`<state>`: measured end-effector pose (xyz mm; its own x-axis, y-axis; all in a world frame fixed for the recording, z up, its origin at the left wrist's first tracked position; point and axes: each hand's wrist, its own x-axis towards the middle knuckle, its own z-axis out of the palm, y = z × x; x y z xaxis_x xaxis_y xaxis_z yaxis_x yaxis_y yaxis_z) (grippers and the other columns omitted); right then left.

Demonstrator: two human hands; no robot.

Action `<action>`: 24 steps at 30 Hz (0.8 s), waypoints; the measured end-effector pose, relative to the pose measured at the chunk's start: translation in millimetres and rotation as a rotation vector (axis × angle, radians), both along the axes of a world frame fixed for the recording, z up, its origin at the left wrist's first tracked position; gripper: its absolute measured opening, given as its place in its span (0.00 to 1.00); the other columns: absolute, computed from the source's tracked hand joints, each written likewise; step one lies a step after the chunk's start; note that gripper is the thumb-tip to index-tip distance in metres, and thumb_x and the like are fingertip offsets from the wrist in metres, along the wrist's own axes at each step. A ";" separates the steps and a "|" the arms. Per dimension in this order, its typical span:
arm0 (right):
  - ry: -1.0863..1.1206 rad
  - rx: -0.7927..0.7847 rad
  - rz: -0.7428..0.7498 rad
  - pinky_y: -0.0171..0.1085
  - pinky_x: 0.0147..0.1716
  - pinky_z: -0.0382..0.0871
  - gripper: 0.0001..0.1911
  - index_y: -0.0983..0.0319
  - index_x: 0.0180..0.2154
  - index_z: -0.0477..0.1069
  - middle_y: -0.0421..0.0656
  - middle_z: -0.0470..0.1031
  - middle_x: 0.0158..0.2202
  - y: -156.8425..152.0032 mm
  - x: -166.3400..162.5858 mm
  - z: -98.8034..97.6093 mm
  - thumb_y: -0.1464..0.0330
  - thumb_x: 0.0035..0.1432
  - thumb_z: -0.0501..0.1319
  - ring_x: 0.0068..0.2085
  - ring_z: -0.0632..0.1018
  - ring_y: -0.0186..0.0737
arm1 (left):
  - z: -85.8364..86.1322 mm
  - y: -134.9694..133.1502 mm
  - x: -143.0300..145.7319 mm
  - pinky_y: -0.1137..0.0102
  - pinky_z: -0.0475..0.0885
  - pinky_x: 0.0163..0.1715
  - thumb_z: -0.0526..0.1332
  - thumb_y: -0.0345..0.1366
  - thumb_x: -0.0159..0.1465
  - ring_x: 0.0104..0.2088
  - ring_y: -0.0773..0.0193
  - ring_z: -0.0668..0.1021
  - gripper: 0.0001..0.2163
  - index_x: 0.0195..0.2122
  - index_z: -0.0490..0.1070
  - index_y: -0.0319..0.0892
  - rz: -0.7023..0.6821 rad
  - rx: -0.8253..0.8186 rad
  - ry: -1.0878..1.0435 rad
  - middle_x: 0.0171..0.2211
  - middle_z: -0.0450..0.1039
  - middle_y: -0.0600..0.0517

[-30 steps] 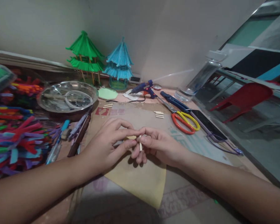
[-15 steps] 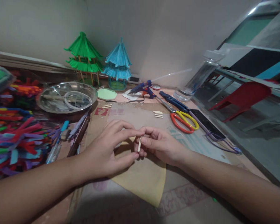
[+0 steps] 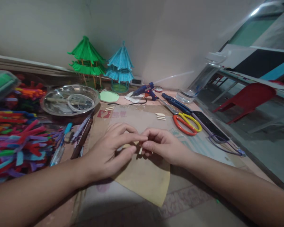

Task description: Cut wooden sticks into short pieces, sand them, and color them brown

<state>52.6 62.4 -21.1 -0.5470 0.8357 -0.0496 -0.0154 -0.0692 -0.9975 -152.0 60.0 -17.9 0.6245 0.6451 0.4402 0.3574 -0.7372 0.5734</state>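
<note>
The dish (image 3: 54, 110) looks like polished metal, smooth and glossy. In front of the dish and to its right, the small stick (image 3: 140, 151) resembles pale, matt wood and the yellow sheet (image 3: 146, 179) matt paper. To the dish's left, the bundled strips (image 3: 21, 138) look soft and fuzzy. Well to the dish's right, the scissors (image 3: 179, 114) have shiny metal blades and smooth plastic handles.

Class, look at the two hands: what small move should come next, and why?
Perhaps bring the left hand's thumb in to steady the small pale stick: the right hand pinches it, its lower end juts out, and that thumb stands apart from it.
</note>
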 end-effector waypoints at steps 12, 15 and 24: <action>-0.575 0.865 0.042 0.35 0.34 0.66 0.06 0.61 0.32 0.67 0.43 0.75 0.30 6.2 6.6 -3.7 0.73 0.62 0.54 0.33 0.74 0.37 | -20.9 11.8 1.2 0.55 0.66 0.51 0.57 0.35 0.63 0.50 0.51 0.70 0.07 0.40 0.71 0.42 0.171 0.082 0.325 0.44 0.69 0.46; -0.679 1.021 0.081 0.36 0.33 0.65 0.07 0.63 0.32 0.67 0.45 0.74 0.30 3.5 3.0 -5.4 0.76 0.62 0.53 0.33 0.72 0.38 | -18.6 8.9 1.4 0.54 0.66 0.51 0.56 0.36 0.63 0.50 0.51 0.69 0.07 0.39 0.70 0.42 0.158 0.086 0.357 0.45 0.68 0.46; -0.668 1.238 0.093 0.34 0.31 0.63 0.09 0.64 0.30 0.68 0.44 0.72 0.28 8.3 2.0 -10.5 0.77 0.63 0.55 0.31 0.70 0.38 | -18.5 5.2 3.2 0.53 0.64 0.53 0.61 0.37 0.58 0.51 0.49 0.68 0.08 0.37 0.68 0.41 0.153 0.092 0.394 0.46 0.66 0.46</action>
<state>54.7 70.7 -31.6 -0.7675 0.4910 0.4121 0.4339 0.8712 -0.2297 -148.8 65.2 -36.4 0.6570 0.7122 0.2473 0.6449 -0.7008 0.3050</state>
